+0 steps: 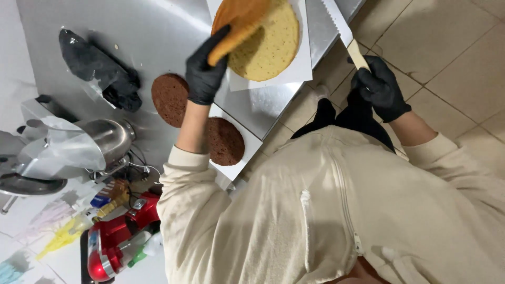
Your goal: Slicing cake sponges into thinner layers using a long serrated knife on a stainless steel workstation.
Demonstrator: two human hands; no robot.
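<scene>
Stainless steel bench (158,37) across the upper left of the frame, beige tiled floor (447,47) at the right. Left hand (204,71), in a black glove, closed on the edge of a thin golden sponge layer (236,21), lifted and folded up off the pale sponge cake (271,44) at top centre. Cake on a white board (300,66) near the bench edge. Right hand (380,87), also black-gloved, wrapped tight around the wooden handle of a long serrated knife (336,21), blade pointing to the top of the frame, just right of the board. Two dark chocolate cake rounds (169,99) (225,141) below the left hand, the lower one on a second white board. Crumpled black bag (97,68) at upper left; steel mixer bowl (108,138) and red stand mixer (113,247) at lower left.
</scene>
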